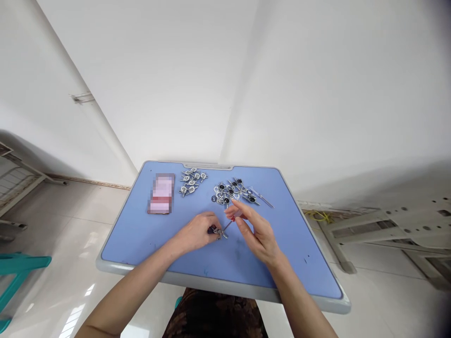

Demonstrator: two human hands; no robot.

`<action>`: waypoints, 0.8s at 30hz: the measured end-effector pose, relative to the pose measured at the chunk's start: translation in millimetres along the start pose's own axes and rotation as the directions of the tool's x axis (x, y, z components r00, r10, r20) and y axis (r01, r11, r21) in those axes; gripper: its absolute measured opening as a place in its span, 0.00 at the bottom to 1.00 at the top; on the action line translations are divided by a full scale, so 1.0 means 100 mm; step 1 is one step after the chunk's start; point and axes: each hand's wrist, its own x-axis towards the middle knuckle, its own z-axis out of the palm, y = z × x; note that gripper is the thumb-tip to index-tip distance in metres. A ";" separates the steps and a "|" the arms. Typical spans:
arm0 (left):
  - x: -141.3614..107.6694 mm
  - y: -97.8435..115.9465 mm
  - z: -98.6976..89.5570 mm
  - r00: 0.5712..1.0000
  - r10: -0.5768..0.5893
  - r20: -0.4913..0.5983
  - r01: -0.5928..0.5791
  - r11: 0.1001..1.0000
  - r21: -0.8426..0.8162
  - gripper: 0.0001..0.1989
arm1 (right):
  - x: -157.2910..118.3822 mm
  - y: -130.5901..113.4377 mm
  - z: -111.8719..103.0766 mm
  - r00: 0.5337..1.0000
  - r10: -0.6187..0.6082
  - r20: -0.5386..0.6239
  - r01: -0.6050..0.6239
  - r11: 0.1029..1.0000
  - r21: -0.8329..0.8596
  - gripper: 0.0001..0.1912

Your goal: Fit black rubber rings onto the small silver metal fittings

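A person works seated at a blue desk (127, 244) with a grey rim (211, 285), set on a glossy tiled floor (81, 220) against a white wall (158, 84). A teal stool (17, 267) stands at the desk's 9 o'clock, and a pale metal frame (384, 230) with a yellow cable (319, 217) lies at 3 o'clock. The person's dark patterned clothing (214, 319) shows at 6 o'clock, below the desk edge.

On the desktop, a pixel-blurred pink and white packet (162, 193) lies toward 11 o'clock. Just to its right sits a small heap of silver metal clips (192, 181). Near 12 o'clock, a second, larger heap of metal clips with black centres (230, 191) spreads out, with a long thin metal pin (262, 197) at its right end.

Both hands work at the desk's centre, close together. The left hand (197, 232) is closed around a small metal clip (217, 232), which has a dark piece at one end. A thin metal rod (227, 227) angles up from the clip toward the right hand (253, 232), whose fingertips (233, 211) are pinched just above it. Whether they grip the rod cannot be told.
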 end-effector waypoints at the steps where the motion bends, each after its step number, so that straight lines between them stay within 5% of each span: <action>1: 0.00 0.00 0.00 1.000 -0.001 -0.001 0.001 1.000 0.000 0.09 | 0.00 0.00 0.00 1.000 0.010 0.003 -0.010 1.000 0.026 0.26; 7: 0.01 0.01 0.00 1.000 -0.009 -0.005 0.009 1.000 -0.003 0.08 | 0.02 0.01 0.01 0.996 -0.020 -0.093 0.015 0.999 -0.052 0.19; 13: 0.00 0.01 0.00 1.000 0.009 -0.011 -0.009 1.000 -0.010 0.08 | 0.00 0.00 0.00 1.000 0.013 -0.008 -0.013 1.000 -0.019 0.23; 19: 0.00 0.02 0.00 1.000 -0.001 -0.011 0.001 1.000 -0.002 0.08 | 0.00 0.01 0.01 0.994 0.009 -0.113 -0.022 0.993 -0.114 0.16; 24: 0.01 0.02 0.00 1.000 0.001 -0.002 -0.001 1.000 -0.005 0.08 | 0.00 0.02 0.04 0.997 -0.015 -0.081 0.006 0.993 -0.119 0.20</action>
